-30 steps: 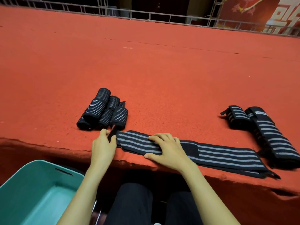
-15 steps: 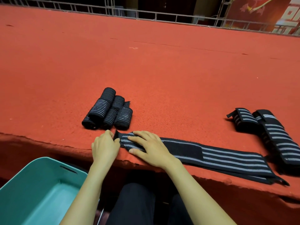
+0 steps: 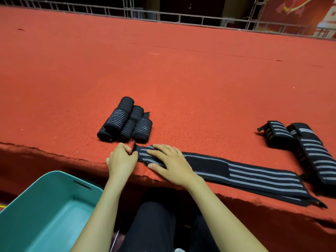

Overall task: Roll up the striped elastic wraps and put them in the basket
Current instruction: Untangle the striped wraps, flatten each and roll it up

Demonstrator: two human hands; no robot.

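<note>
A black wrap with grey stripes (image 3: 254, 176) lies flat along the near edge of the red surface. My left hand (image 3: 121, 160) pinches its left end. My right hand (image 3: 172, 163) lies flat on the wrap just beside that end, fingers straight and pressing it down. Three rolled wraps (image 3: 125, 120) sit side by side just beyond my hands. More unrolled striped wraps (image 3: 312, 151) lie in a heap at the right. The teal basket (image 3: 58, 180) stands low at the bottom left, below the surface edge, with nothing visible inside.
The red carpeted surface (image 3: 181, 79) stretches far back to a metal railing (image 3: 163, 15). Its frayed front edge runs just under my wrists. My legs in dark trousers (image 3: 154, 228) are below, between my arms.
My right hand has slid left along the wrap, from its middle to beside my left hand at the wrap's end. The left hand has stayed at that end.
</note>
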